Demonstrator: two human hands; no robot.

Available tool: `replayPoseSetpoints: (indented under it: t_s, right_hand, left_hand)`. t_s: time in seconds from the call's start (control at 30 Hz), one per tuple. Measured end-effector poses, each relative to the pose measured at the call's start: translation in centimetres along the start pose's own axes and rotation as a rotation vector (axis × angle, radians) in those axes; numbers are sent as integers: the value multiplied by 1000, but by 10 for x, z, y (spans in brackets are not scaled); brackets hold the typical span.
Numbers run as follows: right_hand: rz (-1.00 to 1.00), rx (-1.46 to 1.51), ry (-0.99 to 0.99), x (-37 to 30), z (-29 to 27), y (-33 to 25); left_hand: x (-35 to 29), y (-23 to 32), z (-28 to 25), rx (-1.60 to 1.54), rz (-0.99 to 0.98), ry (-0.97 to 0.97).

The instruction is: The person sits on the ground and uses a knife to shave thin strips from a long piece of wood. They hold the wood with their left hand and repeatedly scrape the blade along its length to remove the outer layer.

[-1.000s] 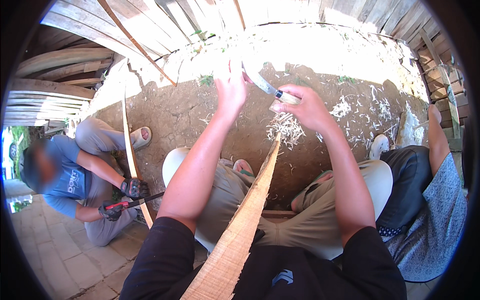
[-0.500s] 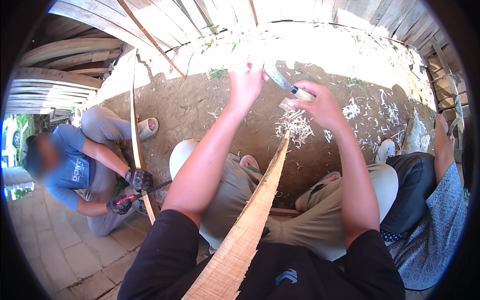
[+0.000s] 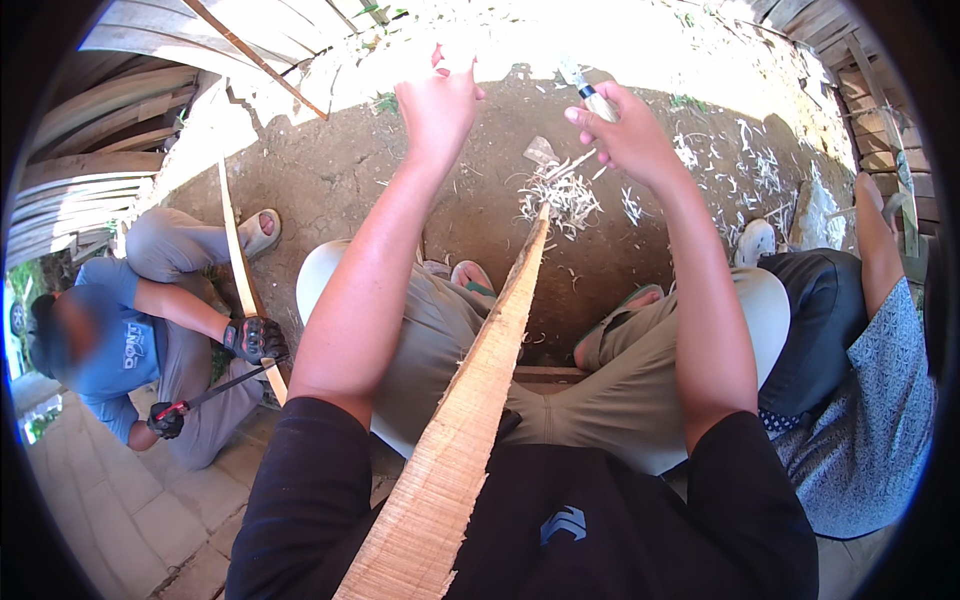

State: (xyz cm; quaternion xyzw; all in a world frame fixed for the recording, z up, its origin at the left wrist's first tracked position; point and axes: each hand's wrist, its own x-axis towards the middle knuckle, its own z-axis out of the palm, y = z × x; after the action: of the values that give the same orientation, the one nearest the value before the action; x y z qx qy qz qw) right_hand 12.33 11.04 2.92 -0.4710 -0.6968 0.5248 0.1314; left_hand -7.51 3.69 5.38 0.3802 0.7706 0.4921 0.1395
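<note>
My right hand (image 3: pixel 630 135) is closed round the pale wooden handle (image 3: pixel 600 103) of a curved-bladed knife. Only the blade's base (image 3: pixel 573 74) shows; glare swallows the rest. My left hand (image 3: pixel 440 105) is held out farther left in a loose fist. Something red (image 3: pixel 438 60) shows at its fingers, but glare hides what they grip. Between my arms, a long tapering plank (image 3: pixel 450 425) runs from my chest outward, its narrow end just short of a heap of curled wood shavings (image 3: pixel 570 203). A small flat wood piece (image 3: pixel 540 152) lies beyond the heap.
At left, a co-worker in black gloves (image 3: pixel 255 338) crouches over a long wooden strip (image 3: pixel 238 255), holding a red-handled bladed tool (image 3: pixel 215 390). Another person's patterned cloth (image 3: pixel 880 430) is close on my right. Stacked boards (image 3: pixel 115 110) stand back left; more shavings (image 3: pixel 760 165) litter the dirt.
Both my hands have moved outward, away from my body, with the knife. Its blade has passed into the glare. The co-worker's tool hand has drawn back from the strip, and the whole view has shifted slightly.
</note>
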Motion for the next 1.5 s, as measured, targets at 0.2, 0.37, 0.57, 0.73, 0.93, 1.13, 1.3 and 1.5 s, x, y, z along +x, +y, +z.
replayPoseSetpoints:
  t_s: [0.2, 0.37, 0.57, 0.73, 0.93, 1.13, 1.3, 1.5]
  right_hand:
    - [73, -597, 81, 0, -7, 22]
    - [255, -968, -195, -7, 10, 28]
    - [417, -987, -519, 8, 37, 57]
    - [372, -1035, -531, 22, 59, 98]
    - [442, -1058, -561, 26, 61, 110]
    - [457, -1079, -598, 18, 57, 102]
    - [498, -1034, -572, 18, 59, 102]
    - [458, -1008, -456, 9, 60, 91]
  left_hand:
    - [-1, -11, 11, 131, 20, -138]
    - [-10, -20, 23, 341, 112, -258]
    - [-19, -12, 32, 579, -10, -626]
    - [-40, -36, 42, 570, 141, -704]
    - [-76, -56, 47, 789, 264, -1293]
    - [-82, -49, 53, 854, -350, -1638]
    - [-83, -47, 47, 795, -586, -1721]
    - [-94, -68, 52, 759, -689, -1585]
